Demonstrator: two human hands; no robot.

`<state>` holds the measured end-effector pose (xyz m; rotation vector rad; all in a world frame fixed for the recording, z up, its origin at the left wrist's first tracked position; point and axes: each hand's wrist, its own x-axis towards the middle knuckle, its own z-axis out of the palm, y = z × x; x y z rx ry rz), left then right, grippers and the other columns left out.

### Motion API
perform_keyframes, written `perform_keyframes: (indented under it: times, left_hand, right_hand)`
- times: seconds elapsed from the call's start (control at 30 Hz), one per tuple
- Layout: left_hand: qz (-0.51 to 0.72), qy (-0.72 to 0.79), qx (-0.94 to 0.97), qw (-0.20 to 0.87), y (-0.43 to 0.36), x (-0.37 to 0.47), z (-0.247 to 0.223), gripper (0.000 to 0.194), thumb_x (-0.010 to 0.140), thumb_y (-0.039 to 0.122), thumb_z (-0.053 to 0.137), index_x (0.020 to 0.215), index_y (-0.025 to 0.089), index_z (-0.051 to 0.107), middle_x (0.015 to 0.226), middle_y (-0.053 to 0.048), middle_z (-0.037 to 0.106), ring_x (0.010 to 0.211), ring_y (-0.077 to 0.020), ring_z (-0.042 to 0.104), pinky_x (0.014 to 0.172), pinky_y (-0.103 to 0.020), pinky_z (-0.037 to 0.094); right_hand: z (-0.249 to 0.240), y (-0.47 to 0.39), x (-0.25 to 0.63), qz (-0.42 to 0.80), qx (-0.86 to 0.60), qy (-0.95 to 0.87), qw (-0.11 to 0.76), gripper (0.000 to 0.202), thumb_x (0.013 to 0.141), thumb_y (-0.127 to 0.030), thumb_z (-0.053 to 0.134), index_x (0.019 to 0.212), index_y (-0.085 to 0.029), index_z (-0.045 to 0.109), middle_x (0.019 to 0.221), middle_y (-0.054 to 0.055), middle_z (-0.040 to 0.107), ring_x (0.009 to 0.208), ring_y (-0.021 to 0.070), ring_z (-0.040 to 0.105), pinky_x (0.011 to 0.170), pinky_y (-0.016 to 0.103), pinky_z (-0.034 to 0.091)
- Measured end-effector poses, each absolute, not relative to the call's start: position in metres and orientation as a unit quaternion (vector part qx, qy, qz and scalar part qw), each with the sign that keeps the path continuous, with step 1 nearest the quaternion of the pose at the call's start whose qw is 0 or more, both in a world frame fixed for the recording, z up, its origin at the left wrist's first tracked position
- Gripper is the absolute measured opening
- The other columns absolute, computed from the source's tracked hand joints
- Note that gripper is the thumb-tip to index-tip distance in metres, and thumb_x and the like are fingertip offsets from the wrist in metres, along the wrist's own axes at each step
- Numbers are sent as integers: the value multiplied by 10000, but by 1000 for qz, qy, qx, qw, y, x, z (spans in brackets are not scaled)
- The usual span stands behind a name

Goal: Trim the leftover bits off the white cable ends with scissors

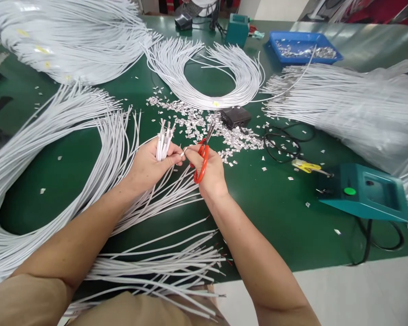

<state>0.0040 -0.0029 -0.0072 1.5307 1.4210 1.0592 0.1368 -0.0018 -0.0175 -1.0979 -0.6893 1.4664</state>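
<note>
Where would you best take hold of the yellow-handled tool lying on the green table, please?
Probably by its yellow handles, coming from above. The tool lies flat on the green table with its thin metal tip pointing right toward the teal box. The handles are the thickest part and lie clear of the black cable, so fingers could close across them from both sides.

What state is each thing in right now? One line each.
left hand: closed around a bunch of cables
cable bunch: held upright, ends up
right hand: gripping scissors, fingertips at a cable end
scissors: orange handles, blades pointing up, nearly closed
cut scraps: scattered loose on the green table
blue tray: holds small metal pieces
teal box: on the table, cord attached
yellow tool: lying unused
</note>
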Motion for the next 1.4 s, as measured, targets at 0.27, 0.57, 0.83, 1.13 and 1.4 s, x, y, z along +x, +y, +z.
perform_keyframes:
  times: [0.27, 0.57, 0.83, 1.13, 1.4]
  left_hand:
    - [391, 548, 606, 423, 2, -4, -8, 92, 722, 231, 686, 755, 182, 615, 770, -7, 698, 699, -164, 655, 716, -299, 540]
    - [387, 597, 613, 344, 4, -3, -5, 80, 734, 217, 679, 794, 179, 644, 815, -10, 684, 768, -167, 629, 759, -305, 509]
    - [447, 503, 518, 527, 3, -2, -9, 213, 721, 259, 728, 751, 177, 534, 837, -11, 683, 735, -144, 656, 772, -320, 543]
    - [476, 516, 480, 526, 8, -9, -11, 224, 722, 269, 753, 808, 178, 567, 862, -11, 690, 722, -133, 663, 777, -316, 542]
    - [465, 538, 527, 465, 4, -8, -9, 169, 713, 260, 736, 819, 182, 629, 899, -24, 693, 825, -173, 656, 791, -323, 530]
  right_hand:
    - [-18, -7, 131, 597, -478, -297, 572, 109, 619, -260, 696, 641, -189, 615, 593, -53, 582, 593, 103, 509, 628, 263, 425]
    - [-19, -7, 133, 567, -500, -329, 566, 98, 626, -252, 702, 656, -188, 635, 629, -52, 584, 617, 100, 491, 646, 257, 418]
    - [-15, -5, 139, 582, -493, -358, 538, 93, 669, -271, 696, 684, -189, 655, 663, -38, 589, 641, 109, 507, 686, 265, 424]
    - [-17, 2, 155, 485, -575, -524, 400, 236, 738, -391, 665, 832, -178, 701, 793, 5, 656, 699, 140, 549, 684, 280, 415]
    - [-21, 2, 158, 322, -603, -681, 265, 332, 780, -415, 610, 569, -214, 452, 602, -21, 497, 551, 118, 407, 539, 267, 312]
